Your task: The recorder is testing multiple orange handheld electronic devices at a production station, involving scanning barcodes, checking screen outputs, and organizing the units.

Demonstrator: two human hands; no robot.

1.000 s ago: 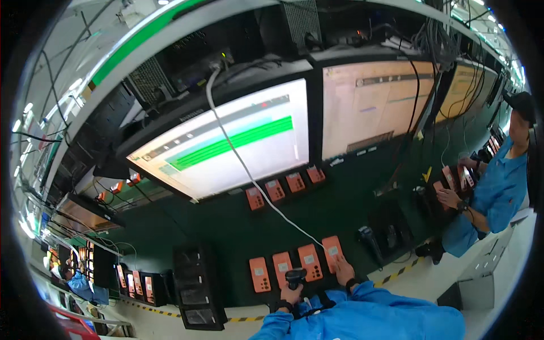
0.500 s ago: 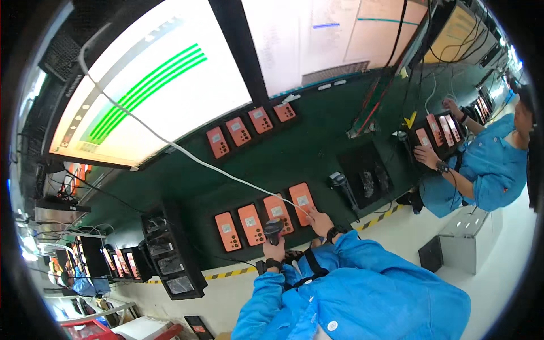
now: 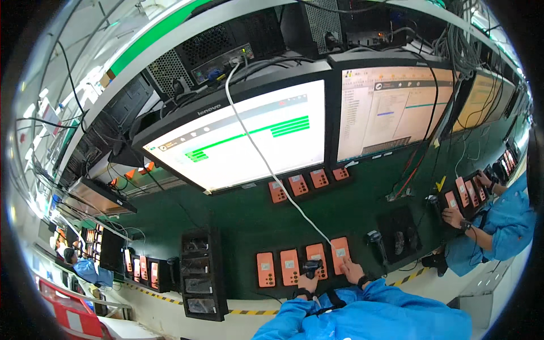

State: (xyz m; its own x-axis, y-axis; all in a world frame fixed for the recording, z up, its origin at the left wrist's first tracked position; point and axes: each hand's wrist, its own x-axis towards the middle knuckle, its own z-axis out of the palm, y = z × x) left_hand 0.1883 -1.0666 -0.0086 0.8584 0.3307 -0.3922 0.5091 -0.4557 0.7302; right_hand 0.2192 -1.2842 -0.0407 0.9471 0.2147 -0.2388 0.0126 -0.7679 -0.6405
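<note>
My left hand is closed round the handle of a dark handheld barcode scanner, its head over a coral smartphone. My right hand has its fingers on the lower part of the rightmost coral smartphone in the near row; the fingertips are small and partly hidden. A white cable hangs from above and meets the upper left edge of that phone; I cannot tell whether it is plugged in. To the left, two more phones lie backs up, camera lenses toward me.
Several coral phones lie below a lit monitor. A black compartment tray stands left. Another scanner and a black mat are to my right. Farther right, a co-worker in blue handles a tray of phones.
My view has tilted up and swung left, so monitors and table sit lower and farther right. My left hand still holds the scanner. My right hand stays at the rightmost phone.
</note>
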